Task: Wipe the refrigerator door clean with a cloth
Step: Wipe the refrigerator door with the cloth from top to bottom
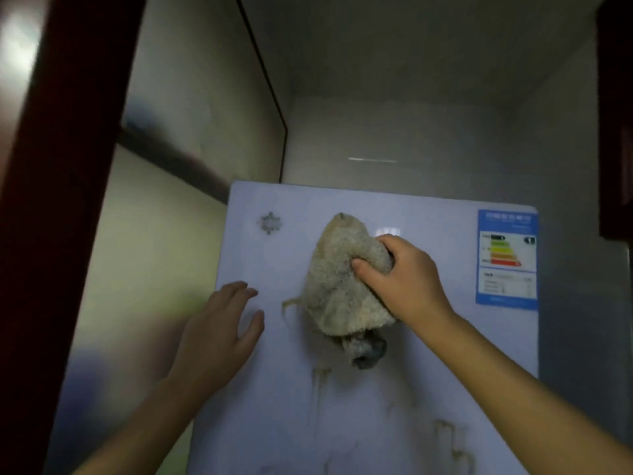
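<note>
Two hands (219,323) (407,275), one cloth (342,286), one refrigerator door (428,389)

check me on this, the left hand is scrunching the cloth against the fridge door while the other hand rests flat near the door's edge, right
Not quite: the hands are swapped. In the head view it is the right hand whose grip bunches the cloth against the fridge door. The left hand lies open and flat near the door's left edge. The rest of your statement holds.

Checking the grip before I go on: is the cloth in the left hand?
No, the right hand grips the cloth; the left hand is spread open.
</note>
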{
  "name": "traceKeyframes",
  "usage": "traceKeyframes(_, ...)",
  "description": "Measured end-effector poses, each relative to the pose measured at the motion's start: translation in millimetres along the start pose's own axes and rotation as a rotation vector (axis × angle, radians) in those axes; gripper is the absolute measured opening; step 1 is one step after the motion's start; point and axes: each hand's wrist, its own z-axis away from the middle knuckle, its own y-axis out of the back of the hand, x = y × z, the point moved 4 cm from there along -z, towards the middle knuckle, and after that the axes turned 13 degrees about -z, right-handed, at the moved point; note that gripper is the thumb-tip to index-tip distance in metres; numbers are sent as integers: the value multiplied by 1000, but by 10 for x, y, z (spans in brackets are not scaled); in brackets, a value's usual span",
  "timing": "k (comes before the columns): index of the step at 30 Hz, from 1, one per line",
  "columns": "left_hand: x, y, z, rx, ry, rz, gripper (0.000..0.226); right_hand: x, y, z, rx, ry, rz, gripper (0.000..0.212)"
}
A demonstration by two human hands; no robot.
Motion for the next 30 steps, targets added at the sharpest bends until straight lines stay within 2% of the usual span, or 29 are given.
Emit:
traceKeyframes(3,-121,-32,-67,46,15,-37,57,62,-228,-183,-82,84,138,25)
traceKeyframes(7,-232,-111,-67,50,-41,-94,50,253,-510,-152,-194,197,339,38)
traceKeyframes(9,-275,-153,-63,37,-61,-110,50,304,-577,-109,-139,297,351,44)
traceKeyframes(12,-333,-200,-41,16,-55,-97,52,287,-671,-71,-6,506,350,42)
traceKeyframes(16,-387,-272,17,-15,-64,-103,56,293,-797,-41,-26,708,368,27)
traceKeyframes(21,-405,-384,77,-18,-112,-144,54,371,-813,11,-13,643,333,24)
traceKeyframes(23,-412,-429,99,-12,-148,-176,54,389,-864,90,-32,586,321,34)
traceKeyframes(26,-448,-495,122,7,-179,-220,54,448,-943,227,-109,510,353,67)
traceKeyframes(27,-458,-517,134,14,-188,-231,55,464,-943,251,-124,510,370,72)
traceKeyframes(30,-492,-613,172,48,-219,-256,56,495,-894,194,-118,567,423,66)
